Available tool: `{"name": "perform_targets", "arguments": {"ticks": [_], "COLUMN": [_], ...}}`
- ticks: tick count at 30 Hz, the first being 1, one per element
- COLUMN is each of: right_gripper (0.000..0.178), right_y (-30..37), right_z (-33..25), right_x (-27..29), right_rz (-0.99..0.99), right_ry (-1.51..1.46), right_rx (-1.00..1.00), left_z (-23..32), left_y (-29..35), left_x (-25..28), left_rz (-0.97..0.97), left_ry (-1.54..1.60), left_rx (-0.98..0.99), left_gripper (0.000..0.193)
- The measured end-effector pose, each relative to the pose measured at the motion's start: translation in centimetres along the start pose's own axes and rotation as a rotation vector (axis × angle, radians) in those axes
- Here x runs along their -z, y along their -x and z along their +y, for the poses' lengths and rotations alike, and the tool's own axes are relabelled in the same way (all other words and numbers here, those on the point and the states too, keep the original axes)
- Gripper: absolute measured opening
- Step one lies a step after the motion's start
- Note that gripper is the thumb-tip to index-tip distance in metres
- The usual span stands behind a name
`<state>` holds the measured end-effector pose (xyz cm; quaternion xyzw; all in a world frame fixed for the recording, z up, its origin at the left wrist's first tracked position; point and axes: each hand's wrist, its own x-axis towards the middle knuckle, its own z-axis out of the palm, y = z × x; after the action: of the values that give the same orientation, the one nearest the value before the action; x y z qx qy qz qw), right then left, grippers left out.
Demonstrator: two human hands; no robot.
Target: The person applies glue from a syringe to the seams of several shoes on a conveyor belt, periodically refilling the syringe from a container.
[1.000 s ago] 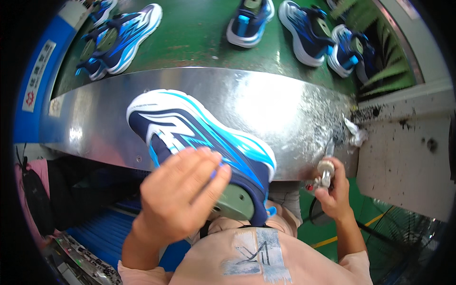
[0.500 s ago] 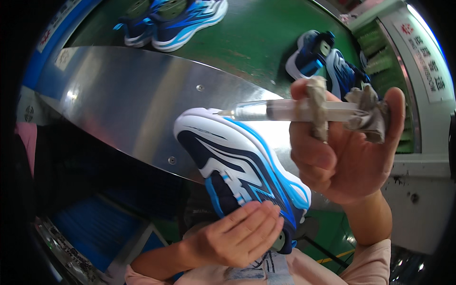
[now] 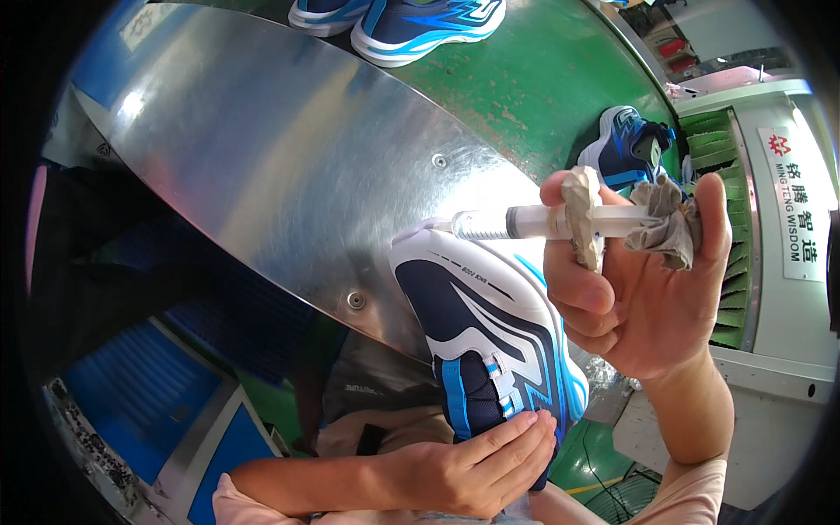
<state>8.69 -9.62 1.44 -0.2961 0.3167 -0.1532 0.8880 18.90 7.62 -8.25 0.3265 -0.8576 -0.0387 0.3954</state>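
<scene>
A navy, white and bright blue sneaker (image 3: pixel 477 297) is tilted with its toe up and away, over the near edge of the metal plate. My left hand (image 3: pixel 481 464) grips it near the heel and collar, fingers closed on its side. In my right hand (image 3: pixel 652 302) is a clear plastic syringe (image 3: pixel 525 222), held level. Its finger flange and plunger end are wrapped in greyish material. The thumb bears on the plunger end, and the fingers hook round the flange. The syringe's tip points left, at the edge of the sole by the toe; whether it touches I cannot tell.
A shiny metal plate (image 3: pixel 262 131) with screws borders the green belt (image 3: pixel 542 74). Similar sneakers (image 3: pixel 420 35) stand at the far side, and more sneakers (image 3: pixel 626 144) lie at right. Beside them is a machine opening with green strip curtains (image 3: pixel 731 306).
The view has shifted, and the sneakers on the belt now appear higher or farther right. The held sneaker has turned more upright, with the syringe tip still beside its toe.
</scene>
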Motion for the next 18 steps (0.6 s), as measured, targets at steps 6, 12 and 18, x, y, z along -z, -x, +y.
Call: {"name": "perform_targets", "arguments": {"ticks": [6,12,18], "right_gripper": [0.101,0.107,0.112], "right_y": [0.4,3.9,9.0], "right_z": [0.1,1.4,3.8], "right_x": [-1.0,-0.3,1.1], "right_rz": [0.031,0.103,0.206], "right_ry": [0.187,0.396,0.387], "right_rx": [0.026,0.203,0.213], "left_z": [-0.4,0.4,0.3], "left_y": [-0.4,0.0,-0.4], "left_x": [0.7,0.2,1.0], "left_rz": [-0.017,0.000,-0.098], "left_ry": [-0.011,0.037,0.020], "left_rx": [0.000,0.051,0.065], "left_gripper": [0.023,0.021,0.021]}}
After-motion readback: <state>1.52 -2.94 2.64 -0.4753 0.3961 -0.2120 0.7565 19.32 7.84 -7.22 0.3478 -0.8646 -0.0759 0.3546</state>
